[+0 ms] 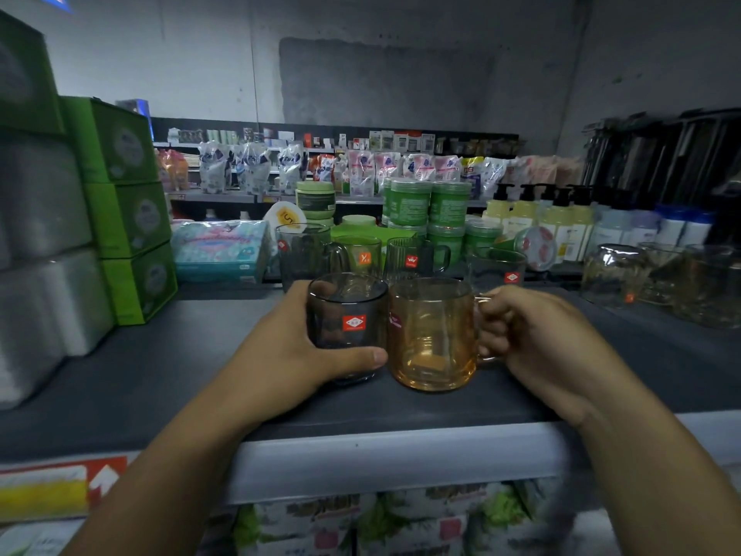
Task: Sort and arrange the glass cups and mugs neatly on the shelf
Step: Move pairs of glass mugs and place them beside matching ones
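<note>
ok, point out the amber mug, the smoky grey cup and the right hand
amber mug (431, 335): head view, front wall.
smoky grey cup (353, 303): head view, wall above its red label.
right hand (537, 339): head view, back of the hand.

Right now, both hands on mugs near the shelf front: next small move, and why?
Probably push the pair back toward the row of mugs behind. The left hand grips the grey mug, the right hand holds the amber mug by its handle; they stand side by side, nearer the shelf edge than the row.
</note>
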Available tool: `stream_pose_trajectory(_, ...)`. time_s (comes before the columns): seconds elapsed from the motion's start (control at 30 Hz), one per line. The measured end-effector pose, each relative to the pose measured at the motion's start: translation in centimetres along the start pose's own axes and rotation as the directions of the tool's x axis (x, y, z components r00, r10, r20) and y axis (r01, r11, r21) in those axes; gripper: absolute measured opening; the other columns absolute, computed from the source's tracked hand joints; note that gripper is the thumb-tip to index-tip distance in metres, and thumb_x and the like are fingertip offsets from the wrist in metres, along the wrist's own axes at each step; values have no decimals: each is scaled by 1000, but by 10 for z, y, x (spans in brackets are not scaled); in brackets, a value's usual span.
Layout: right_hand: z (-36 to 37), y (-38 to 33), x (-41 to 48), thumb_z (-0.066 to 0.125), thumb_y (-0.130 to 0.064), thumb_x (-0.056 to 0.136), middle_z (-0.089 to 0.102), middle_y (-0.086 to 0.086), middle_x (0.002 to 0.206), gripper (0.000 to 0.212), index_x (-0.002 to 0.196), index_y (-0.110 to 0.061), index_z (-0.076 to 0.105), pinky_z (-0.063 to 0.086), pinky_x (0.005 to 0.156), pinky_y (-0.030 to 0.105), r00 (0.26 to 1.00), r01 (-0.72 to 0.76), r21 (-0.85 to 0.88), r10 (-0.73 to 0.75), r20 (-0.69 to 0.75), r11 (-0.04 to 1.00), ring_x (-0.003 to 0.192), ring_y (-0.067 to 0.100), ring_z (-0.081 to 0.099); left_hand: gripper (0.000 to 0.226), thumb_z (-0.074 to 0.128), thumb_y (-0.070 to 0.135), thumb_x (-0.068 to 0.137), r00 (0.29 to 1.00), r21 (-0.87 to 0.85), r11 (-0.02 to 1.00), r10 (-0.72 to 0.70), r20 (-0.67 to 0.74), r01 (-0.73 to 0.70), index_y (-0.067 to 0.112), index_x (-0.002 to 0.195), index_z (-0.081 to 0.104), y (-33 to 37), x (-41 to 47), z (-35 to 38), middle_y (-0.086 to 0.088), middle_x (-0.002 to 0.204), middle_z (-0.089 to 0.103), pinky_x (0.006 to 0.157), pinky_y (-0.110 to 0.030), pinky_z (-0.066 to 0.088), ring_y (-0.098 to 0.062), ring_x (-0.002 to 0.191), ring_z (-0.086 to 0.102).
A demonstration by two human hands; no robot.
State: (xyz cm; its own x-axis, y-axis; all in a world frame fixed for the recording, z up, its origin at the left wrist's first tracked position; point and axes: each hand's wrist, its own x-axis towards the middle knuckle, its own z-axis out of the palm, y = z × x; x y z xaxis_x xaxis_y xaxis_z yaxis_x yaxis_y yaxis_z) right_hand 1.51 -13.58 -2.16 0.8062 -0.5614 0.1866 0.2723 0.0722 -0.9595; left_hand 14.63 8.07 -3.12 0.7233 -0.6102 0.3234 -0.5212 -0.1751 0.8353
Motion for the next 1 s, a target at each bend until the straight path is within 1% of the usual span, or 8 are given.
stream_pose_trajectory(0.1,13,0,-4,58,-9,91,24,2,63,31,64,-16,45,20,57,34,995,12,-24,-15,-100,1000,52,14,20,75,95,48,52,998,53,998,25,-54,-22,38,115,55,-2,0,-2,35,90,70,64,-3,46,15,81,67)
stream_pose_trajectory(0.27,19,-7,-21,58,-13,96,24,-5,54,41,57,-19,46,18,55,32,975,65,48,-53,-215,997,47,11,20,77,91,63,49,992,66,995,84,-94,-78,42,114,56,-2,-1,-5,21,101,73,81,-20,52,7,91,68)
stream_pose_trajectory(0.37,9,-19,-37,56,-14,98,24,-5,56,40,59,-20,45,17,54,30,960,143,125,-106,-260,982,47,11,19,71,93,53,54,983,30,990,141,-113,-139,39,114,58,12,-5,-2,18,98,74,71,-5,47,13,89,65)
stream_pose_trajectory(0.43,-5,-29,-49,54,-16,98,21,-5,58,41,58,-21,47,16,56,31,952,189,153,-143,-270,970,47,11,17,68,94,44,58,976,-25,982,182,-120,-186,37,116,60,25,-10,3,17,97,76,70,-1,45,13,88,67)
stream_pose_trajectory(0.57,-45,-48,-81,55,-19,98,17,-4,59,37,65,-20,39,20,47,26,941,230,171,-174,-289,958,47,10,15,71,89,46,57,964,-157,957,224,-142,-246,32,121,62,60,-29,28,21,102,76,80,-16,57,3,91,73)
stream_pose_trajectory(0.7,-103,-66,-117,56,-21,98,19,-5,58,35,66,-19,41,23,45,24,934,247,199,-178,-311,948,46,9,16,63,85,49,59,962,-226,939,232,-144,-260,29,116,65,97,-52,79,15,98,78,77,-26,56,-2,89,74)
stream_pose_trajectory(0.9,-213,-91,-181,55,-20,100,22,-3,61,34,67,-17,51,16,55,31,920,243,187,-165,-355,952,48,10,19,61,86,49,57,973,-297,927,210,-96,-230,33,111,64,156,-80,195,20,91,77,72,-21,53,2,83,73)
stream_pose_trajectory(1.0,-269,-104,-207,55,-19,101,26,-4,60,35,66,-15,52,18,55,32,902,239,150,-162,-400,960,47,10,23,57,88,45,57,978,-328,922,198,-61,-207,31,107,65,183,-86,258,22,90,76,67,-14,54,4,80,72)
